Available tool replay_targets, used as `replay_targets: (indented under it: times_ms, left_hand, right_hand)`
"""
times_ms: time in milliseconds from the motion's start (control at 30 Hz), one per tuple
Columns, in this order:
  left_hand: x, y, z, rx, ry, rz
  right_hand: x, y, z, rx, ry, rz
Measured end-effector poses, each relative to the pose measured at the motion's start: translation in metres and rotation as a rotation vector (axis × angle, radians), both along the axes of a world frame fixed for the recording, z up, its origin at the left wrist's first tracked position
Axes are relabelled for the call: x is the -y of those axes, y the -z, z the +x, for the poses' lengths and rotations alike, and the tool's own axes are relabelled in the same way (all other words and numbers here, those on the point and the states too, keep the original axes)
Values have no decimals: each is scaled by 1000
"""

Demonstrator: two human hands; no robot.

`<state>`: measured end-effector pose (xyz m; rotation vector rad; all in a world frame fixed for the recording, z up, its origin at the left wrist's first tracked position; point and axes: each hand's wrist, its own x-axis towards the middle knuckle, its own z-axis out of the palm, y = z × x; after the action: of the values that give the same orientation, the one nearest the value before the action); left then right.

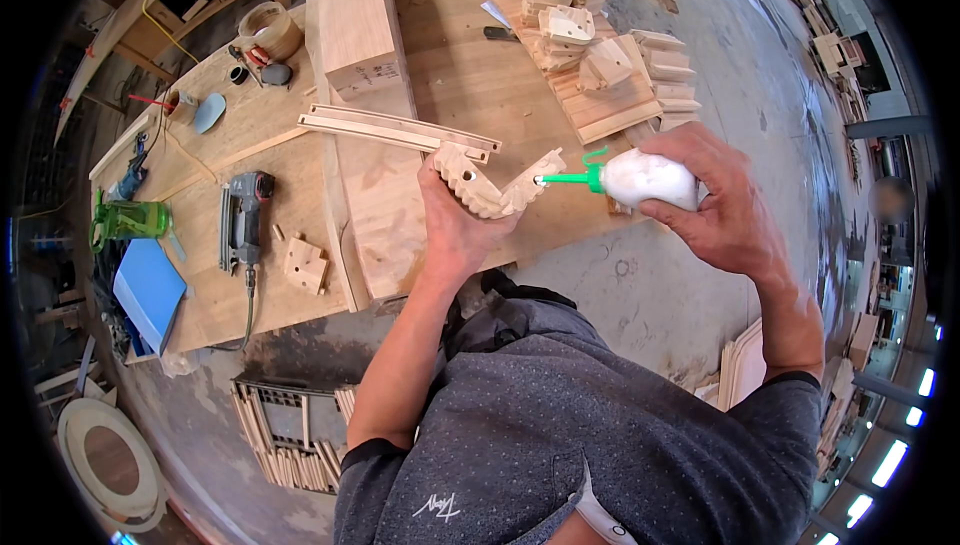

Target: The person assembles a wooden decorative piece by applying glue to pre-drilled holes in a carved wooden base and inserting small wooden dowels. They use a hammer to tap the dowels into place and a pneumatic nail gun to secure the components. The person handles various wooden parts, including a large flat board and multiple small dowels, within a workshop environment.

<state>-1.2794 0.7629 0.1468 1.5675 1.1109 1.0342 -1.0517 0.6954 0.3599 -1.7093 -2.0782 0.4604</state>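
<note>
My left hand (462, 223) is closed around a pale carved wooden piece (475, 185) with scalloped edges, spread in a V, with a dark hole in its left arm. On the right, my right hand (722, 205) grips a white squeeze bottle (648, 183) lying sideways. Its green nozzle (568, 179) points left, and the white tip meets the right arm of the carved piece at a spot that looks like a hole. Whether liquid is coming out, I cannot tell. Just behind my left hand lie two grooved wooden strips (400, 131), side by side on the workbench.
A thick wooden beam (360, 20) stands on the workbench (455, 55) beyond the strips. Carved wooden blocks (565, 25) crowd a board at the far right. Leftward lie a nail gun (243, 225), a small drilled wooden block (306, 265), a blue sheet (148, 290) and a green bottle (135, 220).
</note>
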Motion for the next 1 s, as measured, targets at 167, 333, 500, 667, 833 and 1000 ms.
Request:
replay_targets:
  times_ms: [167, 333, 500, 667, 833, 1000]
  left_hand:
    - [0, 0, -1, -43, -9, 18]
    - [-2, -7, 0, 88, 18, -77]
    - [-4, 3, -1, 124, 36, -70]
    - [-4, 5, 5, 283, -9, 12]
    - [-2, 1, -5, 61, -56, 167]
    - [3, 13, -9, 39, -70, 84]
  right_hand:
    - [-8, -19, -14, 116, -76, 4]
    - [-11, -10, -7, 94, -82, 7]
    - [1, 44, 31, -409, 130, -87]
    - [6, 127, 65, -1166, 315, -191]
    - [-25, 177, 68, -1572, 324, -391]
    - [-72, 232, 69, -1696, 368, -416]
